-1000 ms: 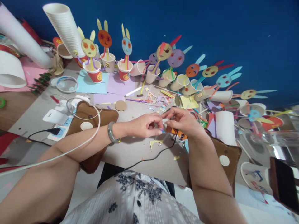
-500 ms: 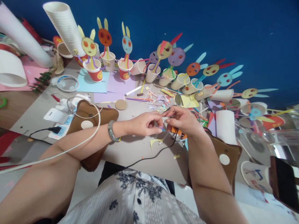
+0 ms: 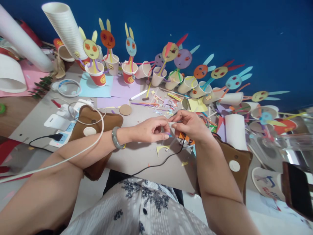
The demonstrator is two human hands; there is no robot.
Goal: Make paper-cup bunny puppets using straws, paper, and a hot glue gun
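Note:
My left hand and my right hand meet over the middle of the table, fingers curled in a pinch. A thin whitish piece shows between the fingertips; its kind is unclear. Right-hand fingers press on it, while a small blue-purple bit shows at the left fingertips, too small to name. Below my right hand runs a black cable, its upper end lost among orange scraps. A yellow paper offcut lies just under the hands.
Paper cups holding paper rabbit figures line the blue wall. A tall cup stack leans at back left. Brown cushions flank my arms. A power strip, white cable, scattered scraps and a phone are around.
The view has shifted very slightly, so the surroundings sit a little further left. Both hands keep nearly the same pinch and place.

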